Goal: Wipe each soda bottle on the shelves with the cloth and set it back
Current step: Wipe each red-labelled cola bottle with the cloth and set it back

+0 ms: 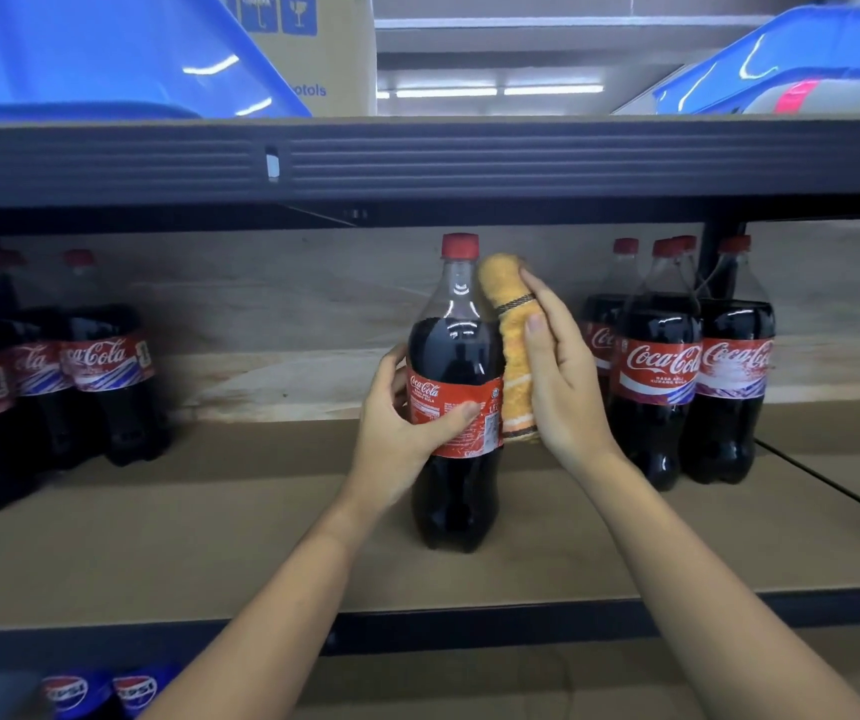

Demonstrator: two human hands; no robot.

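Observation:
A large Coca-Cola bottle (456, 356) with a red cap stands upright in the middle of the brown shelf board (261, 537). My left hand (407, 428) grips it around the red label, thumb across the front. My right hand (557, 376) holds a folded orange cloth (511, 345) and presses it against the bottle's right side, from shoulder down to label. More Coca-Cola bottles stand at the left (105, 376) and at the right (661, 366) of the same shelf.
A dark metal shelf beam (521, 158) runs overhead, with blue plastic bins (79, 54) and a cardboard box (323, 49) on top. Pepsi bottle tops (100, 693) show on the shelf below at bottom left. A dark upright post (719, 262) stands behind the right bottles.

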